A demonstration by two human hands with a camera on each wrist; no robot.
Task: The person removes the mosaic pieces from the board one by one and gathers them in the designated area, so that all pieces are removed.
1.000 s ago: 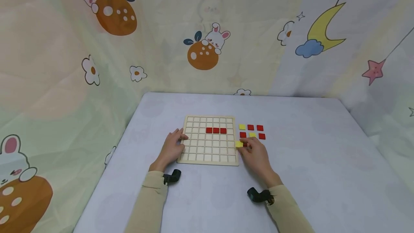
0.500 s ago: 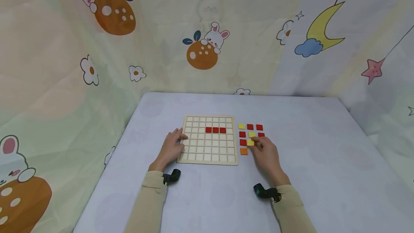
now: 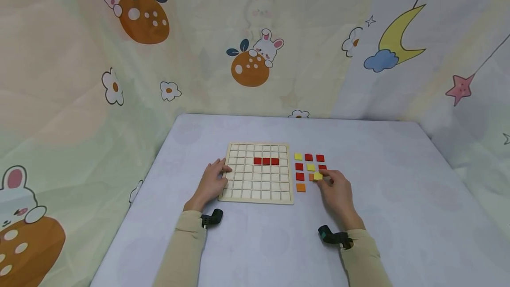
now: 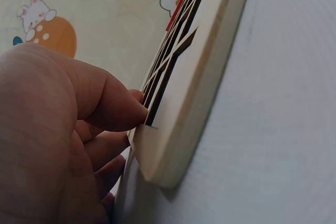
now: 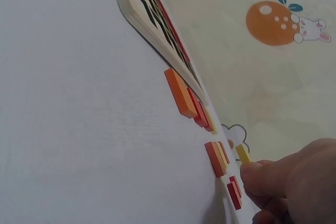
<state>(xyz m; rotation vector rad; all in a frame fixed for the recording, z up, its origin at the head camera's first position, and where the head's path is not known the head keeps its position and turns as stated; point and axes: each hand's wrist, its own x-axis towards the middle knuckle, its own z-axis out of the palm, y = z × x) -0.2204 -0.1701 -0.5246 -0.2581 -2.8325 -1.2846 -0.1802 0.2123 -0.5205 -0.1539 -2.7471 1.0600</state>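
My left hand [image 3: 211, 181] rests on the left edge of a pale wooden grid board [image 3: 256, 202]; in the left wrist view, the thumb [image 4: 118, 111] touches the frame near a corner. Three red tiles [image 3: 266, 161] sit side by side in one row of the grid. To the right of the board, my right hand [image 3: 336, 191] pinches a small yellow square tile [image 3: 318, 176] between thumb and fingertips. The right wrist view shows this yellow tile [image 5: 243, 153] raised above the table. Beneath it in the head view, an orange tile [image 3: 311, 177] is partly covered.
Loose tiles lie in rows right of the board: red tiles [image 3: 299, 176], a yellow tile [image 3: 298, 157], another yellow tile [image 3: 311, 167] and an orange tile [image 3: 300, 188] nearest me. A white cloth [image 3: 259, 247] covers the table. Behind hangs a printed curtain [image 3: 191, 34].
My right hand has moved right from the board's edge, carrying the yellow tile past the orange tile in front and over the second orange one. The left hand has stayed in place.
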